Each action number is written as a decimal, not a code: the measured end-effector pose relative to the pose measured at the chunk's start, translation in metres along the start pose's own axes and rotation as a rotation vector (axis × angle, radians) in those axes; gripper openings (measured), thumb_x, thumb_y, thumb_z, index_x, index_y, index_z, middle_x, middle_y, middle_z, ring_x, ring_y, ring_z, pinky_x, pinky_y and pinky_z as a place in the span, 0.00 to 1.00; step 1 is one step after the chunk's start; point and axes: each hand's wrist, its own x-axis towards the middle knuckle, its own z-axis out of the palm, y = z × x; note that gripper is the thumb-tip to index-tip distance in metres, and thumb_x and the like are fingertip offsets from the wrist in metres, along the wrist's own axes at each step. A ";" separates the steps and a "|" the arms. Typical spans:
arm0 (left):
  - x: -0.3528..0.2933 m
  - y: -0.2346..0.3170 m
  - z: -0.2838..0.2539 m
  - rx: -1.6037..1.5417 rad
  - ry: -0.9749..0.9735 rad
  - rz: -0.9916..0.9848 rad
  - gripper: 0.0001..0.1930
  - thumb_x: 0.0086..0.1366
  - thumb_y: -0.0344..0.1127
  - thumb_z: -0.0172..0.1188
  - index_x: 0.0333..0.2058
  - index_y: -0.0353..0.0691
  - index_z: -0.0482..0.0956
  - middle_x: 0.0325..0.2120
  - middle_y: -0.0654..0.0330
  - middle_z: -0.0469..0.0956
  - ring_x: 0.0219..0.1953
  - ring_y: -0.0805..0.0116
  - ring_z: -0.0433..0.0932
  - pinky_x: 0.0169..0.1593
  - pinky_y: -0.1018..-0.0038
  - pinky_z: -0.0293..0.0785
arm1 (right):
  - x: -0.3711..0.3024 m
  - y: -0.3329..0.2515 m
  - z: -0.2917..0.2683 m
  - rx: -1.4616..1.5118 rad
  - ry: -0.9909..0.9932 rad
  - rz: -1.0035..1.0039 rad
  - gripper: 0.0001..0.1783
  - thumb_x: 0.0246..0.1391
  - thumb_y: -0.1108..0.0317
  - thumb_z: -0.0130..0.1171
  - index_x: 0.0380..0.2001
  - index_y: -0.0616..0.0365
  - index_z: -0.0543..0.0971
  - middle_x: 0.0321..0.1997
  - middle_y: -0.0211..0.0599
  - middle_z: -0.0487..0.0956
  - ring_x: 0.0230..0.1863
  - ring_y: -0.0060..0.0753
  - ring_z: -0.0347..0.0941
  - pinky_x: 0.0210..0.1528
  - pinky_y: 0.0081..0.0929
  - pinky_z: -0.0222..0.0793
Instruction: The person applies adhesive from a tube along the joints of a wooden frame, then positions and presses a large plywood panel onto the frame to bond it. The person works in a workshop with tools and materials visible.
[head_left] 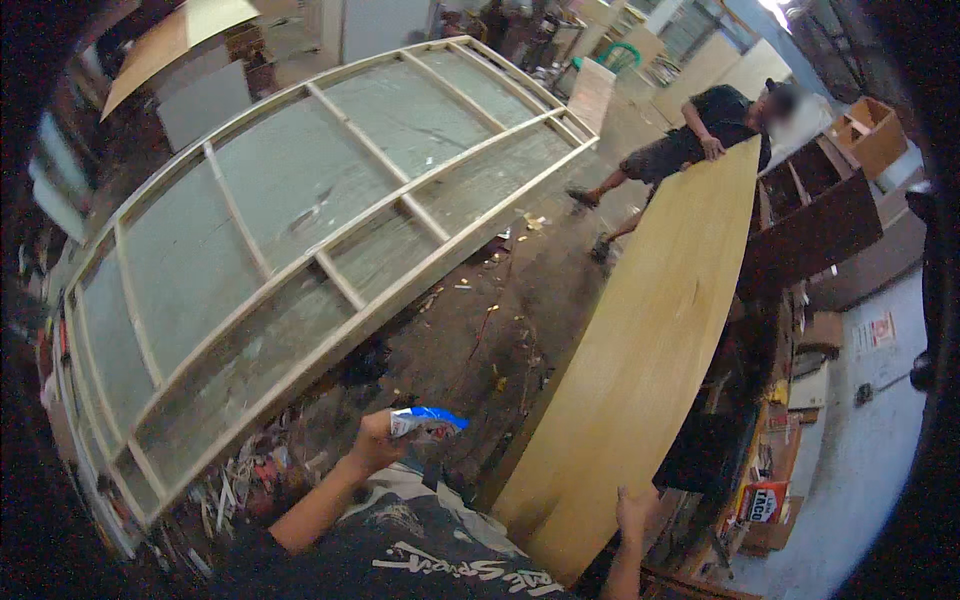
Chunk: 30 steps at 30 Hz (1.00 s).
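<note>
A long, light-brown plywood sheet [640, 330] slants from beside my body up to a co-worker [725, 120] at the far right. The co-worker's hand rests on its far edge. My right hand [637, 515] is closed on the near right edge, with the thumb on top. My left hand [374, 446], raised in front of my shirt, is closed around a small blue-and-white plastic packet [430, 423]. Left of the packet, apart from both hands, stands a large wooden frame [330, 250] with slats and grey-green panels.
Scraps and shavings litter the concrete floor [450, 345]. On the right, a cluttered workbench [745, 520] runs along the wall, with a dark wooden cabinet [815, 225] beyond it. A green plastic chair [620, 55] stands at the back.
</note>
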 end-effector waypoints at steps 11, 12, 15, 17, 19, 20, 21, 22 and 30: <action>-0.210 0.029 -0.070 0.219 0.220 -0.193 0.16 0.57 0.41 0.74 0.38 0.39 0.81 0.34 0.50 0.80 0.39 0.47 0.80 0.45 0.57 0.76 | -0.046 0.045 0.009 0.111 0.218 -0.507 0.30 0.43 0.45 0.75 0.28 0.64 0.78 0.27 0.43 0.77 0.27 0.40 0.67 0.29 0.41 0.65; -0.236 0.033 -0.080 0.202 0.285 -0.206 0.16 0.57 0.41 0.74 0.38 0.39 0.81 0.34 0.50 0.80 0.38 0.48 0.80 0.45 0.57 0.76 | -0.052 0.054 0.012 0.114 0.268 -0.489 0.34 0.42 0.39 0.75 0.24 0.63 0.78 0.23 0.41 0.76 0.24 0.38 0.64 0.25 0.41 0.63; -0.312 0.042 -0.117 0.494 0.429 -0.243 0.15 0.57 0.41 0.74 0.36 0.38 0.81 0.32 0.50 0.80 0.37 0.48 0.80 0.44 0.58 0.76 | -0.039 0.062 0.028 0.095 0.202 -0.030 0.38 0.41 0.34 0.76 0.17 0.60 0.72 0.16 0.36 0.69 0.19 0.34 0.56 0.20 0.41 0.57; -0.354 0.041 -0.142 0.440 0.567 -0.508 0.15 0.58 0.41 0.74 0.34 0.36 0.81 0.32 0.52 0.81 0.37 0.51 0.80 0.44 0.59 0.76 | -0.028 0.068 0.021 0.321 0.251 -0.487 0.36 0.45 0.40 0.75 0.15 0.55 0.64 0.16 0.31 0.59 0.19 0.30 0.47 0.20 0.43 0.49; -0.402 0.043 -0.174 0.214 0.950 -0.444 0.16 0.59 0.43 0.75 0.34 0.35 0.81 0.32 0.53 0.82 0.35 0.56 0.80 0.42 0.60 0.75 | -0.012 0.057 0.000 0.199 0.348 -0.327 0.36 0.45 0.41 0.76 0.15 0.56 0.64 0.16 0.31 0.60 0.20 0.30 0.47 0.20 0.44 0.49; -0.427 0.042 -0.198 0.479 1.021 -0.433 0.17 0.60 0.43 0.74 0.36 0.35 0.81 0.33 0.54 0.83 0.35 0.58 0.81 0.43 0.61 0.75 | -0.011 0.047 -0.011 0.139 0.390 -0.245 0.36 0.46 0.42 0.76 0.15 0.57 0.64 0.15 0.31 0.60 0.20 0.30 0.48 0.20 0.44 0.49; -0.449 0.044 -0.223 0.588 1.120 -0.527 0.18 0.60 0.43 0.74 0.39 0.34 0.82 0.33 0.54 0.84 0.35 0.61 0.81 0.43 0.62 0.76 | -0.016 0.035 -0.027 0.101 0.424 -0.417 0.34 0.46 0.44 0.76 0.16 0.59 0.68 0.17 0.32 0.65 0.19 0.30 0.53 0.19 0.45 0.55; -0.470 0.046 -0.253 0.524 1.208 -0.641 0.18 0.62 0.43 0.74 0.40 0.34 0.82 0.34 0.54 0.84 0.37 0.61 0.82 0.44 0.62 0.76 | -0.027 0.017 -0.044 0.059 0.459 -0.589 0.32 0.46 0.45 0.77 0.17 0.61 0.73 0.18 0.33 0.70 0.17 0.30 0.59 0.19 0.45 0.60; -0.616 0.027 -0.594 0.614 1.679 -0.138 0.22 0.69 0.49 0.66 0.43 0.31 0.82 0.37 0.52 0.86 0.38 0.62 0.83 0.45 0.65 0.76 | -0.292 -0.138 0.040 0.166 0.050 -1.018 0.25 0.45 0.50 0.75 0.19 0.61 0.76 0.20 0.36 0.73 0.21 0.32 0.64 0.23 0.44 0.64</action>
